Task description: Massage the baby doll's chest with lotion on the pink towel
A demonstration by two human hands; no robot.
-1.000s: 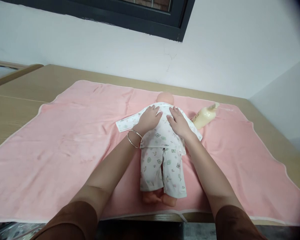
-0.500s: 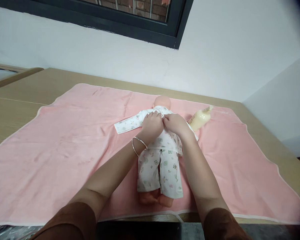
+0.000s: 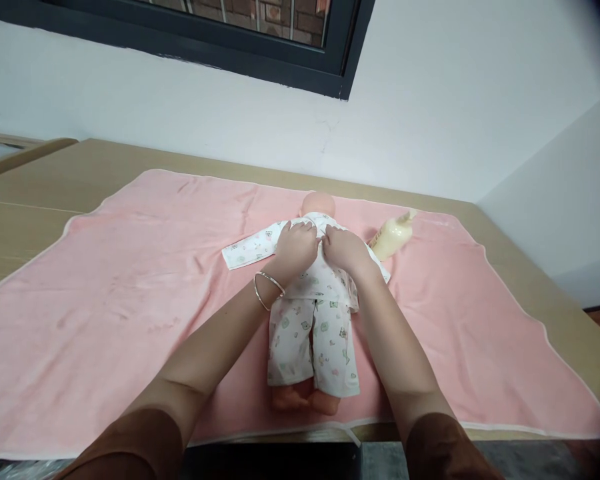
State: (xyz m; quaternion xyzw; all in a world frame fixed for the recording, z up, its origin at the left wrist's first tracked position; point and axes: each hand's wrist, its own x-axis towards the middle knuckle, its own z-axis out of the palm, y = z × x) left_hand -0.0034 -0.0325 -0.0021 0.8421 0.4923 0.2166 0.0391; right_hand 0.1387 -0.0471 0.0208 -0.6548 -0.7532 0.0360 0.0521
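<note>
Your left hand [image 3: 297,250] and right hand [image 3: 345,250] are curled close together on the doll [image 3: 316,287], neither nearer; grip cannot be told; it lies on the towel [image 3: 145,287], lengthwise, head farthest from you

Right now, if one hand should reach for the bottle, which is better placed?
Probably the right hand: touching the shirt, it is nearer to the bottle. The left hand is farther, with the right hand between.
</note>
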